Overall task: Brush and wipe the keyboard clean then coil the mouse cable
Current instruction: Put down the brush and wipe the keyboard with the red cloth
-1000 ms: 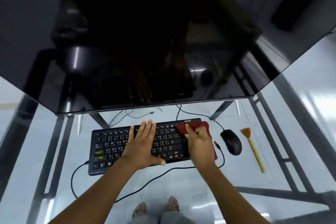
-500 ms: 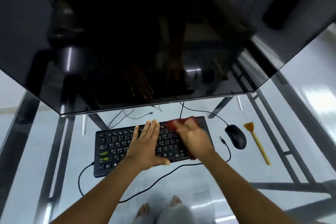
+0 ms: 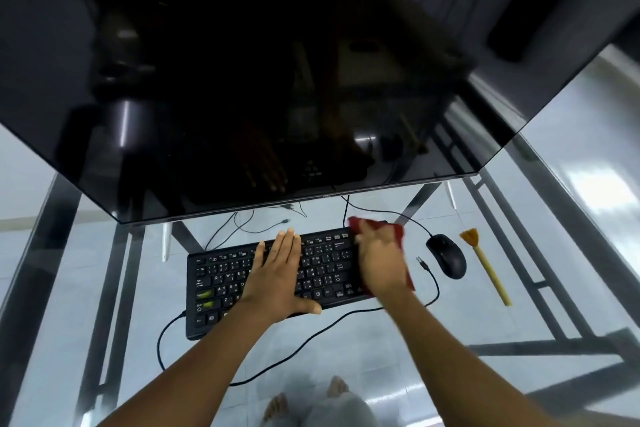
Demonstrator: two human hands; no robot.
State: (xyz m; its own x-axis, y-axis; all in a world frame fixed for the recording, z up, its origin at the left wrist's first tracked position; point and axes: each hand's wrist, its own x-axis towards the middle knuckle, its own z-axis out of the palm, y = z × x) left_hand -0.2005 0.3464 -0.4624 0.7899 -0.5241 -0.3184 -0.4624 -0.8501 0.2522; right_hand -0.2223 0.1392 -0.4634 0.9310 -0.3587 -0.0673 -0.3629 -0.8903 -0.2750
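A black keyboard (image 3: 221, 284) lies on the glass desk under the monitor. My left hand (image 3: 277, 274) rests flat on its middle keys, fingers straight. My right hand (image 3: 379, 260) presses a red cloth (image 3: 396, 230) onto the keyboard's right end; the hand is blurred and covers most of the cloth. A black mouse (image 3: 446, 255) sits to the right of the keyboard. Its cable (image 3: 434, 282) loops beside the keyboard with a loose plug end. A yellow brush (image 3: 486, 267) lies right of the mouse.
A large dark monitor (image 3: 242, 80) overhangs the back of the desk. The glass desk (image 3: 571, 218) has a metal frame showing through. The keyboard's cable (image 3: 162, 340) curls off at front left. Bare feet show below the glass.
My right hand has swept the red cloth from the keyboard's upper middle back to its right end. My left hand stays flat on the keys. The view has shifted slightly.
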